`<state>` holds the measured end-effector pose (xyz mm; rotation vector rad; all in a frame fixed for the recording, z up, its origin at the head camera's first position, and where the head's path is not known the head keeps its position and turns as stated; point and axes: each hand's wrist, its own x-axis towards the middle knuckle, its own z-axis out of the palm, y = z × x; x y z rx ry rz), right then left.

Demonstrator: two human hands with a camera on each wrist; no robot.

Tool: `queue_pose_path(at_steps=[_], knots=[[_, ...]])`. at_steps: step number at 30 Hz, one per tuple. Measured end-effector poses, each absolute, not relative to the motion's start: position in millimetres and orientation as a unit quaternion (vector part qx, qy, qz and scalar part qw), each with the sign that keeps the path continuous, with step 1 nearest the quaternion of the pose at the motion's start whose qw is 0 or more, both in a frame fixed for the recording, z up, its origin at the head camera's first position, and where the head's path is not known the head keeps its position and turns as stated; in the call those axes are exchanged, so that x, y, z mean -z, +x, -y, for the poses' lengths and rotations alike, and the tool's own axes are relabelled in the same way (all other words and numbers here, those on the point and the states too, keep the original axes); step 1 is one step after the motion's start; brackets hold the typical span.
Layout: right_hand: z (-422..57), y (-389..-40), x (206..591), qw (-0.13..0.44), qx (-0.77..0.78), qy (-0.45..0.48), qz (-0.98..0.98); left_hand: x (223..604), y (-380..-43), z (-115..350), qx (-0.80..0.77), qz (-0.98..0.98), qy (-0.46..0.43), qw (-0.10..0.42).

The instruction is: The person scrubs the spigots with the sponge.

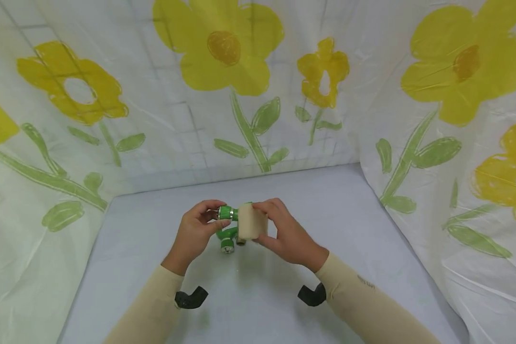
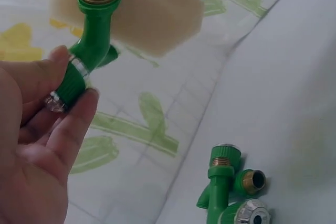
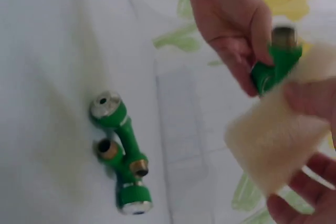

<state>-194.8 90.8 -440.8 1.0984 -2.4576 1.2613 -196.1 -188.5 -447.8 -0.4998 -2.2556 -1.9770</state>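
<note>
My left hand (image 1: 193,236) pinches a green pipe fitting (image 2: 96,35) by its ribbed, silver-banded end, clear of the table. Its brass threaded mouth points up in the left wrist view. My right hand (image 1: 290,236) grips a beige sponge block (image 1: 250,222) between thumb and fingers. In the head view the sponge hides the right part of the held fitting. In the right wrist view the sponge (image 3: 278,132) overlaps the fitting's green body, and I cannot tell whether they touch. Below the hands, more green fittings (image 3: 127,135) with brass threads and silver caps lie close together.
The pale table (image 1: 352,210) spreads beneath and around the hands. A white sheet (image 1: 163,129) painted with yellow flowers rises behind it and at both sides. Dark curved pieces (image 1: 192,297) jut inward from both beige sleeves near the wrists.
</note>
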Motion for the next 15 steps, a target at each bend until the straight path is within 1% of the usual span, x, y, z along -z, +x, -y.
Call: queue_pose_path(at_steps=[4, 6, 8, 13, 15], knots=[[-93.8, -206.4, 446.3, 0.119, -0.425, 0.299, 0.846, 447.2, -193.8, 184.3, 0.633, 0.751, -0.187, 0.033], [-94.6, -208.3, 449.8, 0.120, -0.428, 0.278, 0.852, 448.5, -193.0, 183.4, 0.626, 0.756, -0.188, 0.030], [-93.3, -205.2, 451.8, 0.100, -0.433, 0.282, 0.850, 450.3, -193.1, 184.3, 0.632, 0.753, -0.179, 0.036], [-85.2, -188.6, 451.4, 0.024, -0.432, 0.355, 0.829, 455.0, -196.0, 191.7, 0.641, 0.748, -0.158, 0.071], [-82.8, -183.6, 449.3, 0.014, -0.431, 0.374, 0.821, 456.1, -196.8, 194.6, 0.643, 0.747, -0.151, 0.073]])
